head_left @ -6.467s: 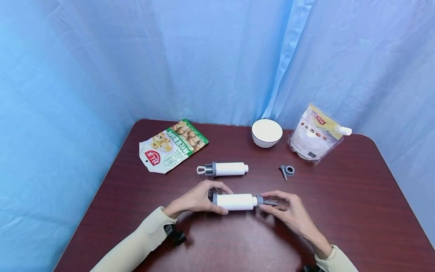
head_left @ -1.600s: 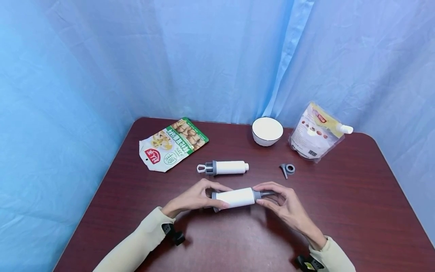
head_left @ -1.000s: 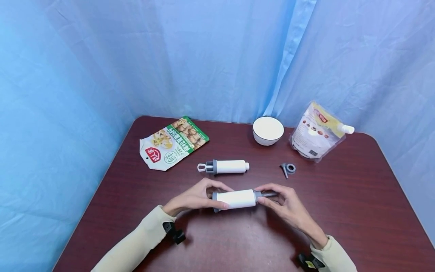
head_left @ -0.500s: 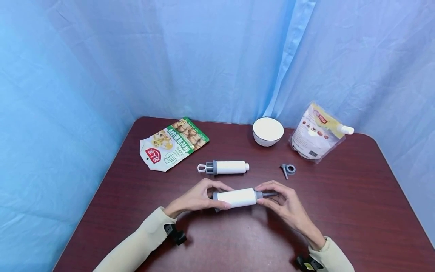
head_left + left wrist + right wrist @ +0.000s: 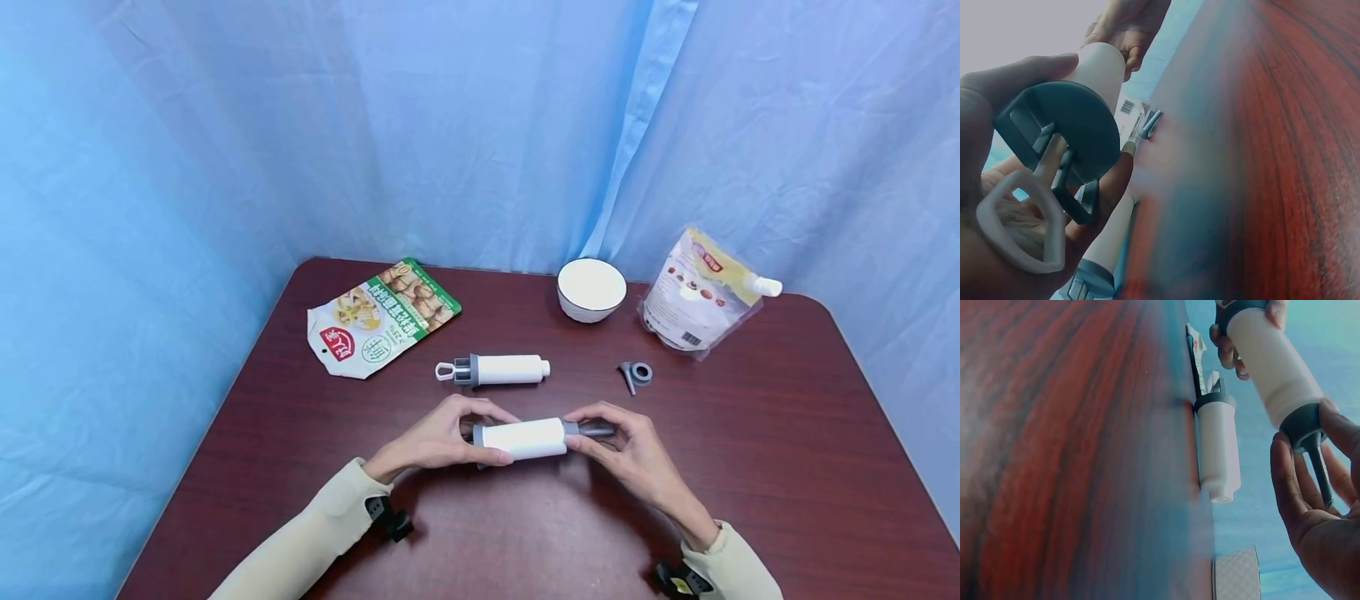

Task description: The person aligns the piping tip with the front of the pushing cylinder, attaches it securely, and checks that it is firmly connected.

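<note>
Syringe (image 5: 528,439) is being held over the table (image 5: 525,542), left hand (image 5: 435,437) gripping its plunger end, right hand (image 5: 641,458) pinching the nozzle (image 5: 1302,424), now covering the neck bared earlier, so probably seating. Spare syringe (image 5: 512,369) is lying beyond.

Bright, fairly even light in the head view, with pale glare on the near tabletop (image 5: 517,533), soft shadows by the white tube (image 5: 525,439), its surface almost washed out; wrist views hazier, partly blurred, the left's upper corner overexposed
</note>
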Demonstrator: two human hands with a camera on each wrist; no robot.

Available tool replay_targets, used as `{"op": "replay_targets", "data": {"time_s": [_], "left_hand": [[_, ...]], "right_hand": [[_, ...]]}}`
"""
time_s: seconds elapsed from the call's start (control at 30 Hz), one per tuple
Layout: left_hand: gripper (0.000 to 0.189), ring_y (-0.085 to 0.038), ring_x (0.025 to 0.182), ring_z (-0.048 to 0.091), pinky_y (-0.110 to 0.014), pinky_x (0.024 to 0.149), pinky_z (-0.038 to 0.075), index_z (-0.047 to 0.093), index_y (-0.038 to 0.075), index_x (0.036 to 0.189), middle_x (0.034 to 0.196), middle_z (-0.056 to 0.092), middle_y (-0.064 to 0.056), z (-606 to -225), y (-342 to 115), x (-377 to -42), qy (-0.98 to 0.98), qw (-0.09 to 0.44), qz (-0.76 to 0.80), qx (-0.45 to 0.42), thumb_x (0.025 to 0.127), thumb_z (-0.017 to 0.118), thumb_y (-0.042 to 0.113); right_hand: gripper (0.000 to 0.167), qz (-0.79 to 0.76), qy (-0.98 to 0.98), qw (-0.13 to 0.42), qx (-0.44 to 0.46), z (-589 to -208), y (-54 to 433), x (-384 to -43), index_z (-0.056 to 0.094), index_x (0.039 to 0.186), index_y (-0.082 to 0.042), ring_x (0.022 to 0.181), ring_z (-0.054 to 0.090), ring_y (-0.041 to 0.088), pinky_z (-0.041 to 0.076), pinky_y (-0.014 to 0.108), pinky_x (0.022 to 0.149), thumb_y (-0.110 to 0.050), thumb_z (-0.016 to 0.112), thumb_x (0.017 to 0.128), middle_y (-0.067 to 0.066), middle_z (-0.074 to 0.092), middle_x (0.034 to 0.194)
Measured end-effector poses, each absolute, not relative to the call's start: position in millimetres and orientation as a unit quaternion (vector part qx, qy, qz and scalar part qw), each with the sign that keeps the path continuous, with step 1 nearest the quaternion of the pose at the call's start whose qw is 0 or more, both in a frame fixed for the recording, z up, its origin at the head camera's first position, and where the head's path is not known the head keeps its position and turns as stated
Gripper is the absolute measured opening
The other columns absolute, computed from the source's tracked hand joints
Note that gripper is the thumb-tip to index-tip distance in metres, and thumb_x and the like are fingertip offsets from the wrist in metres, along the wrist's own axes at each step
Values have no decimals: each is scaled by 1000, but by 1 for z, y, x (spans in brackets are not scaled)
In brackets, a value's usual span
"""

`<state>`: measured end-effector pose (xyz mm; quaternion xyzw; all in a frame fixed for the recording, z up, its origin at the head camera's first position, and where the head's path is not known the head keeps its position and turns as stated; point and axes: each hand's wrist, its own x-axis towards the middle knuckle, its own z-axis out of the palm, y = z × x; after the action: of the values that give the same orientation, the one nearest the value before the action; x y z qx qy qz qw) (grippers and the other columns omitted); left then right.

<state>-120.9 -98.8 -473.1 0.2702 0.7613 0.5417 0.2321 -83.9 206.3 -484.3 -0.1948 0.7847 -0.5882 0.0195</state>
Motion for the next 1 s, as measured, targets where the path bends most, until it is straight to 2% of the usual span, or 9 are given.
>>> {"op": "replay_targets", "data": {"time_s": [0.27, 0.43, 0.57, 0.7, 0.83, 1.0], "left_hand": [[38, -10, 103, 64, -26, 90, 56, 76, 36, 120, 117, 74, 14, -474, -99, -119, 773, 209, 531, 277, 84, 88, 34], [40, -6, 100, 63, -24, 85, 51, 75, 41, 120, 112, 74, 20, -474, -98, -117, 802, 163, 497, 288, 82, 89, 41], [43, -4, 99, 63, -23, 84, 50, 75, 37, 122, 110, 74, 18, -474, -97, -115, 816, 133, 476, 300, 82, 89, 41], [43, -4, 101, 63, -24, 88, 49, 75, 36, 122, 110, 74, 17, -474, -97, -115, 814, 128, 478, 303, 81, 90, 39], [43, -4, 101, 63, -24, 87, 49, 75, 36, 122, 110, 74, 18, -475, -97, -114, 816, 123, 477, 303, 81, 90, 39], [43, -3, 99, 62, -23, 83, 51, 75, 32, 123, 111, 75, 16, -476, -95, -113, 820, 98, 465, 318, 83, 88, 40]], "right_hand": [[17, -595, 785, 34, -170, -483, 204, -82, 75, 113, -10, 97, 71, 6, 62, 25, 80, -9, 75, 95, 9, 75, 108], [13, -596, 791, 36, -135, -484, 201, -82, 75, 108, -7, 86, 75, 11, 63, 28, 75, -11, 75, 97, 13, 76, 100], [11, -600, 788, 39, -131, -484, 200, -82, 74, 106, -2, 73, 75, 17, 63, 32, 69, -10, 72, 98, 17, 75, 93], [11, -600, 787, 46, -136, -484, 199, -83, 74, 107, -1, 76, 75, 12, 63, 31, 71, -9, 70, 100, 17, 75, 98], [14, -597, 791, 48, -124, -483, 199, -82, 74, 109, -2, 79, 74, 9, 63, 30, 73, -11, 71, 100, 17, 75, 102], [14, -592, 798, 45, -101, -483, 198, -81, 75, 106, -5, 71, 76, 17, 63, 35, 68, -16, 71, 100, 16, 77, 96]]}}
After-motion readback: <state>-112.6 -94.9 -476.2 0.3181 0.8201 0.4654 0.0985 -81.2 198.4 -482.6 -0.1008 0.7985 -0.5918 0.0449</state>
